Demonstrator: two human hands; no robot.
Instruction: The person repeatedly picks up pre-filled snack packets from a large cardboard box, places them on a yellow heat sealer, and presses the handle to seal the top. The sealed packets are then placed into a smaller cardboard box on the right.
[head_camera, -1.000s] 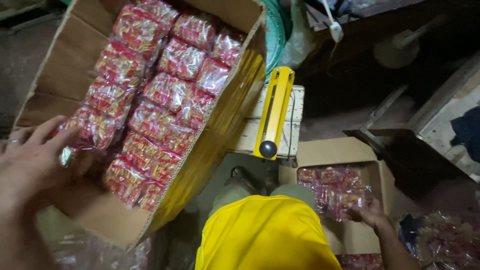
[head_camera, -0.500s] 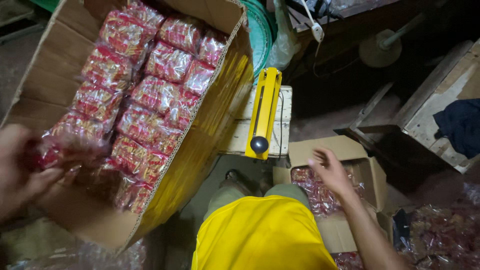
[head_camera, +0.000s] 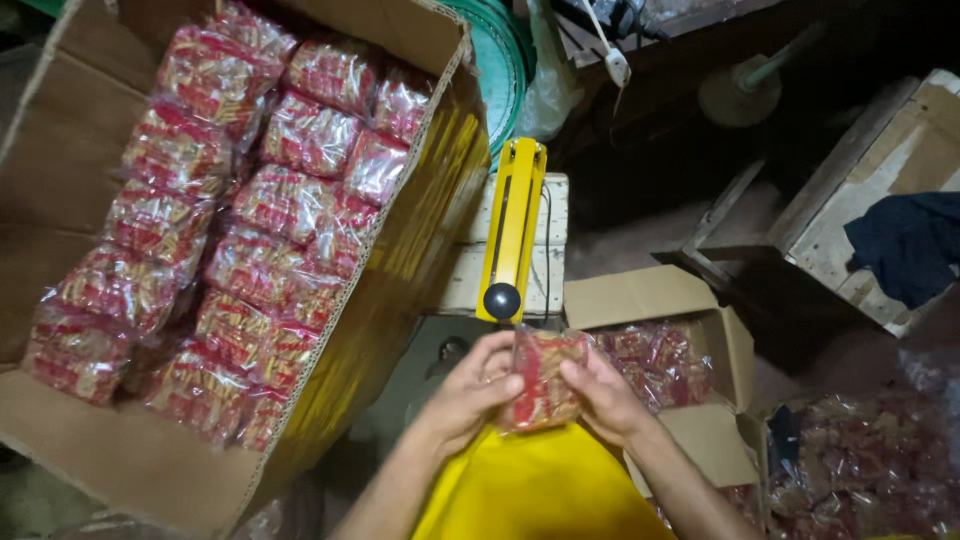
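Two hands grip one clear packet (head_camera: 542, 392) of red-wrapped sweets between them: the left hand (head_camera: 470, 385) closes its fingers (head_camera: 497, 384) on the packet's left edge, the right hand (head_camera: 605, 395) closes its fingers (head_camera: 578, 375) on the right edge. The packet stands roughly upright, long axis running from the lap toward the yellow sealer (head_camera: 511, 232) ahead, its top end just beneath the sealer's black knob (head_camera: 501, 300). Through the crinkled film show small red and yellow wrappers, packed tight; the film glints. It sits above a yellow garment (head_camera: 540, 490) at the lower middle of the view.

Just right of the right hand, a small open cardboard box (head_camera: 650, 295) holds loose red-wrapped pieces under clear plastic. Further right, at the lower corner, lies a heap of similar red packets (head_camera: 860, 460). Left of the hands, a large cardboard carton (head_camera: 130, 470) with yellow side panels tilts open, filled with rows of the same kind of clear packets (head_camera: 250, 200), red and yellow inside. The sealer rests on a pale wooden block (head_camera: 550, 265). A wooden crate (head_camera: 850, 220) with dark cloth (head_camera: 910, 245) stands at far right.
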